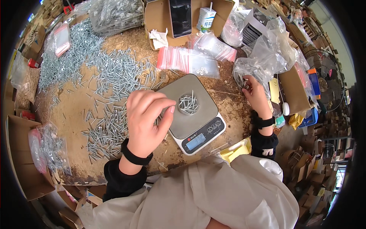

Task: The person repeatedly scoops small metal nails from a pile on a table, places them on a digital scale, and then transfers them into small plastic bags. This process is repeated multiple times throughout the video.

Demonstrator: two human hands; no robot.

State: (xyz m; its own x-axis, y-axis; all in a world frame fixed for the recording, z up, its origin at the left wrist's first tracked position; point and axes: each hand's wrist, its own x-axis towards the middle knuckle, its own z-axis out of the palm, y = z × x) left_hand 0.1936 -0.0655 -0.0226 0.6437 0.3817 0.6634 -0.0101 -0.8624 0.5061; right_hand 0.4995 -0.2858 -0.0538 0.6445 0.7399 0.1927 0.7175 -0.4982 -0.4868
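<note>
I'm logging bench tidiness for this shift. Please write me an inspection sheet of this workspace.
Surface: worn, stained tabletop.
Job's things: scale bearing a clear round dish of metal fasteners; loose fasteners heaped to its left.
Clutter: red-edged bags behind the scale; drink carton in an open cardboard box.
Left hand: beside the dish, thumb and index tips close together; anything held unclear.
Right hand: at a crumpled clear bag; grip unclear.
Cables: nothing seen.
Surroundings: black fan and cardboard boxes to the right.

Heaped metal fasteners (118, 68), a digital scale (202, 89) and stacked cardboard (305, 164) suggest a workshop
</note>
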